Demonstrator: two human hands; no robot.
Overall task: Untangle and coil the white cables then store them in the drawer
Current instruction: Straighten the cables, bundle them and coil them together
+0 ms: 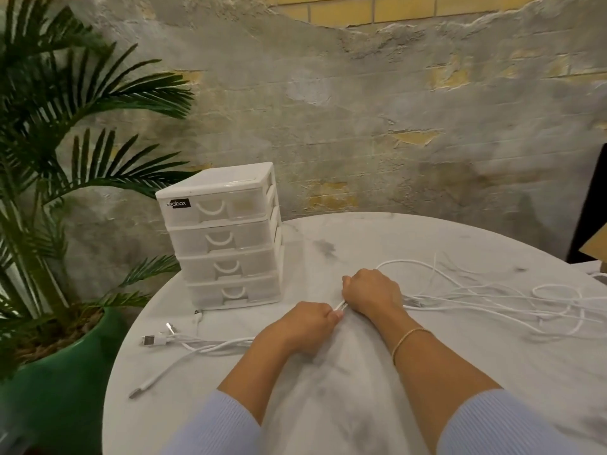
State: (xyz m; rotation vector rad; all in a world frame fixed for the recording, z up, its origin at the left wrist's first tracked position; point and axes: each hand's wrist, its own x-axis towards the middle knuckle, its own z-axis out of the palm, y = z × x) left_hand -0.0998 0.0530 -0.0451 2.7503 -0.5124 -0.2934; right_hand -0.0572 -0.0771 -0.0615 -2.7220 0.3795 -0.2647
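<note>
A tangle of white cables (512,300) sprawls over the right half of the round marble table (328,389). Several cable ends with plugs (164,339) trail out on the left side. My right hand (371,293) grips a bunch of the cables in a fist at the table's middle. Just in front of it, my left hand (308,326) pinches the same bunch, the two hands almost touching. A white plastic drawer unit (226,238) with several drawers, all of them pushed in, stands at the table's back left.
A palm plant in a green pot (56,372) stands off the table's left edge, its fronds near the drawer unit. A rough plastered wall runs behind. A dark object and a cardboard corner (594,247) sit at the far right.
</note>
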